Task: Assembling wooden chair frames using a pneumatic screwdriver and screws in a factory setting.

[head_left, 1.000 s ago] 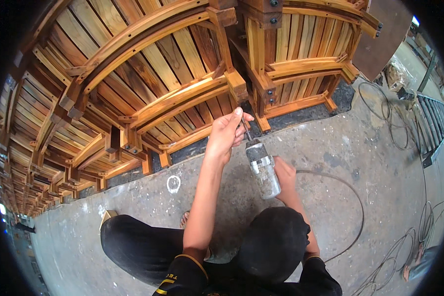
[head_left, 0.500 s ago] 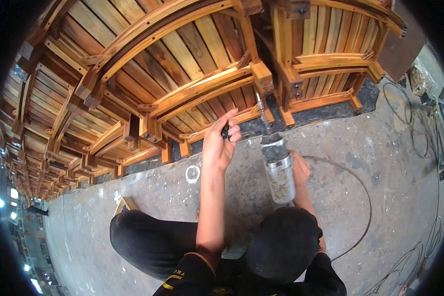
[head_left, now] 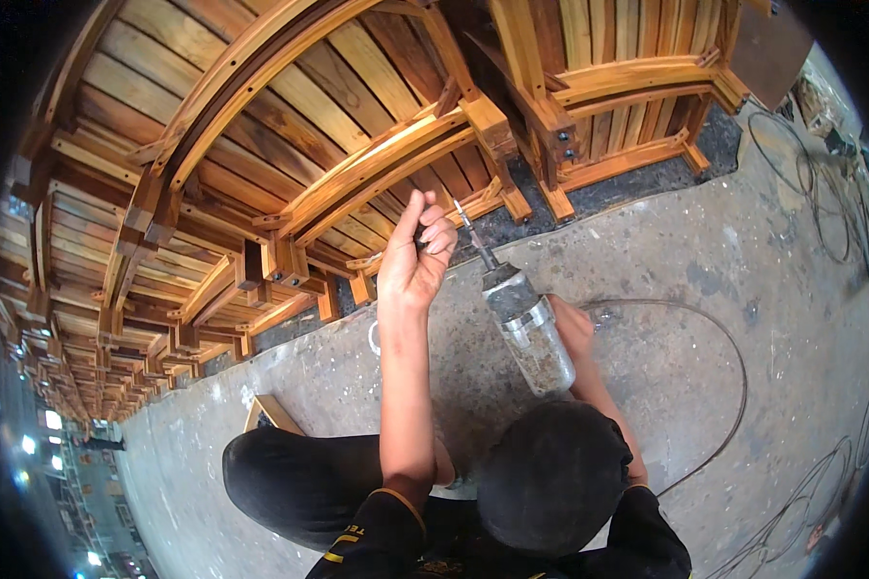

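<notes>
My right hand [head_left: 572, 328] is closed around the grip of a worn silver air-powered screwdriver [head_left: 533, 338], partly hidden behind its body. From its dark nose a long thin bit [head_left: 473, 227] points up and left, its tip free in the air close to my left fingertips. My left hand [head_left: 417, 253] is raised with the fingers curled and the thumb against them. A bit of something small and dark shows in the palm; its kind is hidden. Beyond both hands stands slatted wooden furniture [head_left: 357, 179] with curved rails, bolt heads and stubby legs.
More wooden pieces of the same kind run in a long row to the far left. A thin hose [head_left: 734, 352] curves over the concrete floor [head_left: 647, 261] right of the tool. Coiled cables [head_left: 821, 207] lie at the right, and a small wooden piece [head_left: 270, 413] is beside my left knee [head_left: 270, 478].
The screwdriver has tilted left, and its bit has come away from the wooden leg towards my left hand. My left hand has shifted slightly left and up, its fingers curled closer.
</notes>
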{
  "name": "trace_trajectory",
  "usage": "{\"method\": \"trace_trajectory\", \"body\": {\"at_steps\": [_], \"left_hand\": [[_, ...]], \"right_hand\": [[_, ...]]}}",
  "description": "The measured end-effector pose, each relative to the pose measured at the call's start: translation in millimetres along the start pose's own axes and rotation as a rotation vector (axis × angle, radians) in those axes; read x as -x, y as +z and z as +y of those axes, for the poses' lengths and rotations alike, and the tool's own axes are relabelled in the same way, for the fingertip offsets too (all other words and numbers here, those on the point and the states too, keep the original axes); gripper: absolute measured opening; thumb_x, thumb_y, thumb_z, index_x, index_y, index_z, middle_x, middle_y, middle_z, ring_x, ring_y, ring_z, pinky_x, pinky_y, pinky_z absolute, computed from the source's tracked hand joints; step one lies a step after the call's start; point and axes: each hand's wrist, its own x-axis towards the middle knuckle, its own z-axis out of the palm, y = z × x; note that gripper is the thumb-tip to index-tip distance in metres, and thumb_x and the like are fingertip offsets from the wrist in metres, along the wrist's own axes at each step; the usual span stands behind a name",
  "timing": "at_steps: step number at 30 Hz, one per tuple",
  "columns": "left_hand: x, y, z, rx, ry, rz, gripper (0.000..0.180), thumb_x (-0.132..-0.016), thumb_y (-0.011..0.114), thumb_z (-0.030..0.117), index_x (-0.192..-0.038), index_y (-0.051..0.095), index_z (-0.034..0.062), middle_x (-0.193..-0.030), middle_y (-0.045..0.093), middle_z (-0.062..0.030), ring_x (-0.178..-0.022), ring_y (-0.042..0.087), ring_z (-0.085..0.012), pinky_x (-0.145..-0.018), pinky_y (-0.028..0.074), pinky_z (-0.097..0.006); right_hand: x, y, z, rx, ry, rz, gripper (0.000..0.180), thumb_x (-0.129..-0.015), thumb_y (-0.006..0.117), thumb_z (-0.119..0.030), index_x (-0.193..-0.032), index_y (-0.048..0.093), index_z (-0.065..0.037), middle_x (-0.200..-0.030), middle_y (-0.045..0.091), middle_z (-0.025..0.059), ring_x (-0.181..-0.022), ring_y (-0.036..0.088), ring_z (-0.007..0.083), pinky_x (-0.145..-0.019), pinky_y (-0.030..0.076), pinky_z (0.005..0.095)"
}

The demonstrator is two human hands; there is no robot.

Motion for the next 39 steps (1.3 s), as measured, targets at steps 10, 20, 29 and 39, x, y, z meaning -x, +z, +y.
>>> {"method": "trace_trajectory", "body": {"at_steps": [10,20,29,39], "left_hand": [[-7.6,-11.8,-9.5,-0.223,0.140,0.142,0.033,-0.095,0.053,0.030,-0.104,0.056,-0.0014,-0.071,0.042,0.0000,-0.059,0.038,-0.0065,-0.050,0.034,-0.019],[1.1,-3.7,10.2,-0.347,0.132,0.069,0.026,-0.095,0.053,0.029,-0.089,0.054,0.0039,-0.059,0.035,0.0053,-0.048,0.031,-0.0032,-0.041,0.026,-0.018],[5.7,15.0,2.9,-0.405,0.059,0.125,0.030,-0.096,0.052,0.027,-0.105,0.056,-0.0023,-0.064,0.037,0.0047,-0.053,0.034,-0.0042,-0.045,0.029,-0.018],[7.5,12.8,-0.5,-0.497,0.067,0.069,0.040,-0.095,0.052,0.035,-0.106,0.055,-0.0030,-0.062,0.034,0.0065,-0.052,0.032,-0.0041,-0.044,0.027,-0.019]], "right_hand": [[16.2,7.1,11.2,-0.036,0.030,-0.104,0.048,-0.065,0.066,-0.023,-0.101,0.056,0.007,-0.104,0.059,0.0216,-0.089,0.061,0.0373,-0.073,0.049,0.0392],[8.0,11.2,7.7,-0.026,0.043,-0.174,0.056,-0.063,0.068,-0.027,-0.109,0.056,0.003,-0.111,0.059,0.0180,-0.095,0.061,0.0336,-0.078,0.047,0.0392],[9.3,8.3,12.4,-0.087,0.105,-0.173,0.057,-0.064,0.070,-0.028,-0.111,0.056,0.002,-0.114,0.058,0.0177,-0.100,0.060,0.0319,-0.081,0.044,0.0386],[20.4,9.2,21.1,-0.105,0.136,-0.175,0.061,-0.064,0.071,-0.029,-0.114,0.053,0.002,-0.117,0.057,0.0174,-0.104,0.058,0.0308,-0.083,0.041,0.0386]]}}
